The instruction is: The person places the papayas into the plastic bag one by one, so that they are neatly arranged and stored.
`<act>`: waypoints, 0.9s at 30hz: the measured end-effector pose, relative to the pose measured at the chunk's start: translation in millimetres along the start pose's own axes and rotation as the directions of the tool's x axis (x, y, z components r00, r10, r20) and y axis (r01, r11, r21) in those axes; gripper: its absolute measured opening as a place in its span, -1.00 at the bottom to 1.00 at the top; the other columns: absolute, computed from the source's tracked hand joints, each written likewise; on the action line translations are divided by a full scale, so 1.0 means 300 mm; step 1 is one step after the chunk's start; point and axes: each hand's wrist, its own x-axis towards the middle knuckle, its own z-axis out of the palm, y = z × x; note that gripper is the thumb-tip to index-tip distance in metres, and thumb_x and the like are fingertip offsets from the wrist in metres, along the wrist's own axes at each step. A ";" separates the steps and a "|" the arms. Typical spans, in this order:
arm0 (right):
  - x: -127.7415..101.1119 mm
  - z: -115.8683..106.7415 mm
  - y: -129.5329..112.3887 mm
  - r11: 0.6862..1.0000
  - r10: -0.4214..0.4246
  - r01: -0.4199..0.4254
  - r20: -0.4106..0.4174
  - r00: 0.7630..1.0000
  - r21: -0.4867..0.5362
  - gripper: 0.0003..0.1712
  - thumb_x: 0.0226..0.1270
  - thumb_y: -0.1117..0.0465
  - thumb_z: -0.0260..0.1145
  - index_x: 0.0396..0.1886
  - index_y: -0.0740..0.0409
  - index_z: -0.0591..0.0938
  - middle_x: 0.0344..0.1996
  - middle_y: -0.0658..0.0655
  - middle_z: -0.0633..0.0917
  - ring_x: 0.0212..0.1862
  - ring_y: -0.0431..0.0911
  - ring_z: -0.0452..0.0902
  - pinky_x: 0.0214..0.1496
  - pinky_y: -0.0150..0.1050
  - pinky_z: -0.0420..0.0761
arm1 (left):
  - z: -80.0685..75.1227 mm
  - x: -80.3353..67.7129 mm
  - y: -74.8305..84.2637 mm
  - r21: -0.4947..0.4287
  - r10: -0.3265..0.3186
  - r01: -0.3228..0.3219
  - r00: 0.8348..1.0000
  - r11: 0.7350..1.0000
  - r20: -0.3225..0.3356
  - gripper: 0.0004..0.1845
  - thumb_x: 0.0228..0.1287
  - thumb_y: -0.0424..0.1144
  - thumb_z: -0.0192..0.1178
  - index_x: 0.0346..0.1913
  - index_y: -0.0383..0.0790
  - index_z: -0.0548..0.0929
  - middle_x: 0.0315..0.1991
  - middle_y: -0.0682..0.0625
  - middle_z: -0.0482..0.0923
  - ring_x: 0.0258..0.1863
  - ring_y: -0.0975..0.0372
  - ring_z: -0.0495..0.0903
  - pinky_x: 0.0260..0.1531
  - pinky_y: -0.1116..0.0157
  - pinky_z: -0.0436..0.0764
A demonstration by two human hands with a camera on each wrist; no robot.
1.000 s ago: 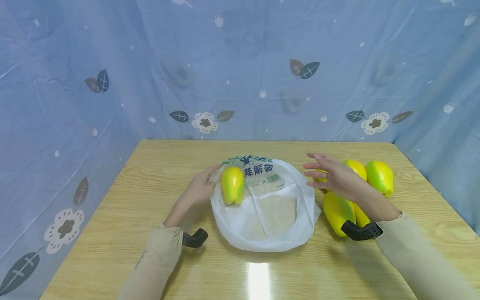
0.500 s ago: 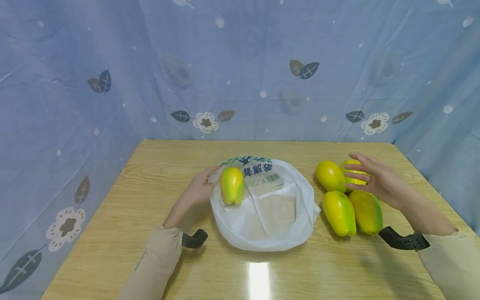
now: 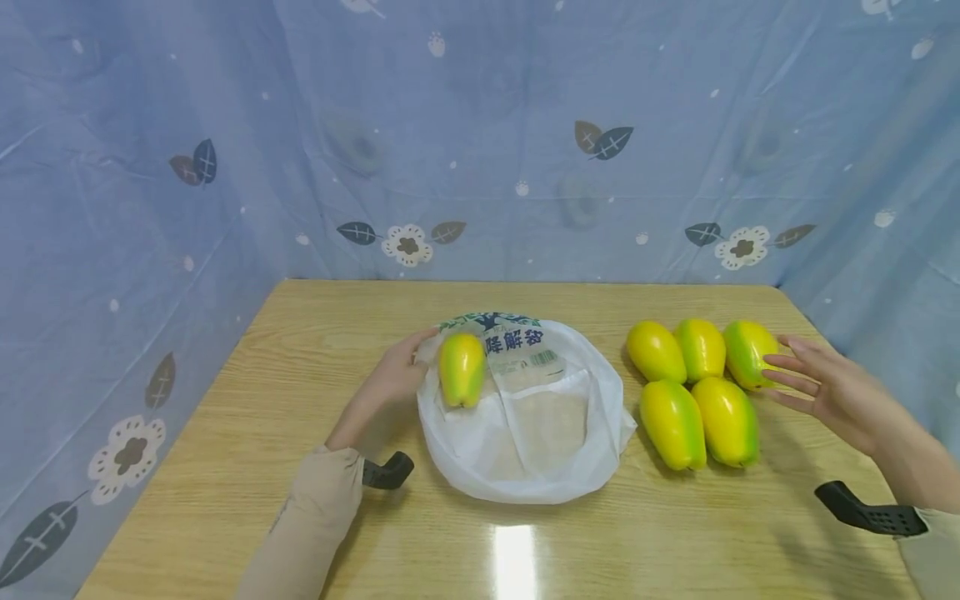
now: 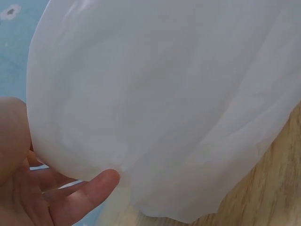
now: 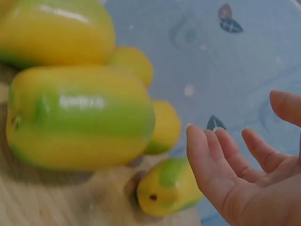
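A white plastic bag (image 3: 540, 433) with green and blue print lies open in the middle of the wooden table (image 3: 300, 350). One yellow-green papaya (image 3: 461, 369) sits inside it at its left rim. My left hand (image 3: 416, 350) holds that rim beside the papaya; in the left wrist view the bag (image 4: 164, 103) drapes over my fingers (image 4: 89, 193). Several more papayas lie in a cluster to the right of the bag, the far right one (image 3: 746, 352) just off the fingertips of my right hand (image 3: 780, 367). That hand (image 5: 221, 160) is open and holds nothing, its palm towards the fruit (image 5: 80, 117).
A blue cloth backdrop (image 3: 480, 125) with flower and leaf prints walls the table on three sides. The table's right edge (image 3: 832, 333) lies close behind my right hand. Bare wood stretches in front of the bag and along the left side.
My right hand has swung from just right of the bag across the papaya cluster to its far right side, still open. The left hand and the bagged papaya have not moved.
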 end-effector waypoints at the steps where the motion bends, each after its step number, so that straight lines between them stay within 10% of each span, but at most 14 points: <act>1: -0.004 -0.010 0.004 1.000 0.008 -0.008 -0.018 1.000 -0.008 -0.64 0.57 0.17 -0.18 0.28 -0.19 0.20 -0.10 -0.10 0.61 -0.10 -0.17 0.61 -0.14 -0.19 0.63 | -0.001 0.001 0.000 -0.003 -0.004 0.004 1.000 1.000 -0.003 -0.38 0.29 -0.45 -0.15 0.45 -0.23 0.19 0.40 -0.24 0.16 0.18 -0.06 0.36 0.13 -0.02 0.38; 16: -0.041 -0.074 0.111 0.968 0.141 -0.148 -0.052 0.989 -0.201 -0.78 0.57 0.14 -0.17 0.12 -0.11 0.25 -0.14 -0.18 0.58 -0.12 -0.26 0.59 -0.13 -0.17 0.63 | -0.005 0.009 0.010 0.014 -0.002 0.002 1.000 1.000 -0.003 -0.39 0.28 -0.46 -0.13 0.43 -0.28 0.19 0.33 -0.31 0.25 -0.43 0.13 0.48 -0.41 0.28 0.53; 27: -0.019 -0.046 0.144 0.921 0.270 -0.246 0.041 0.962 -0.302 -0.75 0.57 0.09 -0.17 0.17 -0.16 0.23 -0.06 -0.30 0.47 -0.06 -0.26 0.53 -0.01 -0.11 0.58 | -0.002 0.010 0.007 0.039 -0.004 0.004 1.000 0.999 -0.007 -0.39 0.28 -0.45 -0.14 0.43 -0.27 0.20 0.35 -0.29 0.23 -0.11 0.01 0.49 -0.13 0.14 0.52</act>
